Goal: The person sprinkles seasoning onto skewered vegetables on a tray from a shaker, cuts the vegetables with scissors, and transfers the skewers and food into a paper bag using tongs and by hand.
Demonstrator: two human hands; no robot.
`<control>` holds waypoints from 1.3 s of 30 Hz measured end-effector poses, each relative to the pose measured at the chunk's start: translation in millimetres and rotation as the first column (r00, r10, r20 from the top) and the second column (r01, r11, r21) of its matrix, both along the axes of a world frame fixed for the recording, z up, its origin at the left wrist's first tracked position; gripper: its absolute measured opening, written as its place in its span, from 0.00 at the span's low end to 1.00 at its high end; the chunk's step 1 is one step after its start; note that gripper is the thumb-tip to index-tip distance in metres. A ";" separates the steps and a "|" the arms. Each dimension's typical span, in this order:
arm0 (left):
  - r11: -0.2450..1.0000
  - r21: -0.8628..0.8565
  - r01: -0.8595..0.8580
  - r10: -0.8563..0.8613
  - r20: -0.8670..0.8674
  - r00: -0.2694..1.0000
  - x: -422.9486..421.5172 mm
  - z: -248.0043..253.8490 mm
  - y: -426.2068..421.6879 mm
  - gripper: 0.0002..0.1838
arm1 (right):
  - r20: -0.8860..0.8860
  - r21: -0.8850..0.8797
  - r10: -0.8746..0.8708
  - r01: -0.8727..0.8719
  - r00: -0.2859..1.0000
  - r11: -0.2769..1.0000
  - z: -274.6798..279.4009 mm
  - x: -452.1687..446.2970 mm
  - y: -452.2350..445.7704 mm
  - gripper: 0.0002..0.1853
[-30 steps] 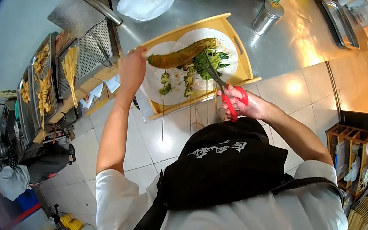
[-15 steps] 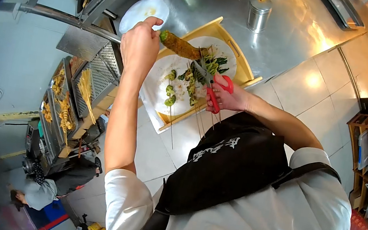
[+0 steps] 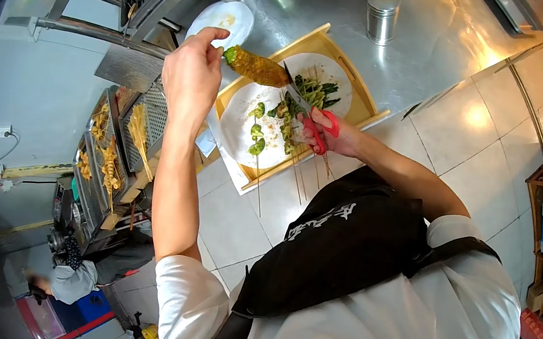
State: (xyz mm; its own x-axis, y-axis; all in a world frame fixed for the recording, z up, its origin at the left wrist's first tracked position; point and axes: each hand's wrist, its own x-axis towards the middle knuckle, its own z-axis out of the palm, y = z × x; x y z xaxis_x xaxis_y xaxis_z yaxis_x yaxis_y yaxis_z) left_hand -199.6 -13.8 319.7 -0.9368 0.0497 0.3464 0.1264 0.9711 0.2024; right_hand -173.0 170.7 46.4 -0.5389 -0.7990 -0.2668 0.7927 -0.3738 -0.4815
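Both hands grip, left hand pinching browned food by one end, right hand curled around scissors.

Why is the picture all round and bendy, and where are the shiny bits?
Head view: black surrounds the rounded picture, and the shelf at the right looks curved, probably from a wide lens; yellowish glare shines on the counter at upper right, and bright patches gleam on the floor.
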 end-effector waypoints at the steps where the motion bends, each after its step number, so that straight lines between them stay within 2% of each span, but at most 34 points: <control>1: 1.000 0.008 -0.013 0.013 0.010 1.000 3.0 -0.2 -2.3 0.13 | -0.023 -0.002 -0.006 0.006 1.000 1.000 -2.4 -0.4 0.7 0.26; 5: 0.997 0.003 -0.072 0.071 0.067 0.995 4.9 -4.0 -11.1 0.13 | -0.061 0.023 -0.052 0.053 0.997 0.998 -3.0 1.5 3.8 0.23; 15: 0.998 -0.013 -0.061 0.061 0.035 0.998 -7.4 -40.8 -29.6 0.13 | -0.038 0.069 -0.085 0.088 0.996 0.994 -13.4 6.4 2.5 0.20; 21: 0.997 0.038 -0.064 0.062 0.061 0.996 -6.7 -26.2 -20.6 0.13 | -0.110 0.229 -0.032 0.057 0.993 0.972 -9.3 4.5 -1.0 0.25; 27: 1.000 0.011 -0.026 0.026 0.031 0.999 -8.5 -20.4 -15.7 0.13 | 0.085 0.059 0.120 -0.125 0.989 0.990 -4.8 1.7 -8.3 0.29; 30: 1.000 0.012 -0.026 0.026 0.033 0.999 -4.5 -16.5 -13.0 0.12 | -0.005 0.030 0.105 -0.104 0.995 0.994 -5.5 -0.9 -12.0 0.30; 36: 0.999 0.011 -0.051 0.051 0.033 0.998 0.2 -17.0 -17.5 0.13 | -0.249 0.223 0.105 -0.048 0.963 0.974 -11.5 -0.7 -3.2 0.33; 39: 0.996 -0.003 -0.084 0.084 0.038 0.996 -3.0 -18.1 -19.7 0.13 | -0.024 0.106 0.166 -0.163 0.986 0.981 11.9 19.2 18.9 0.22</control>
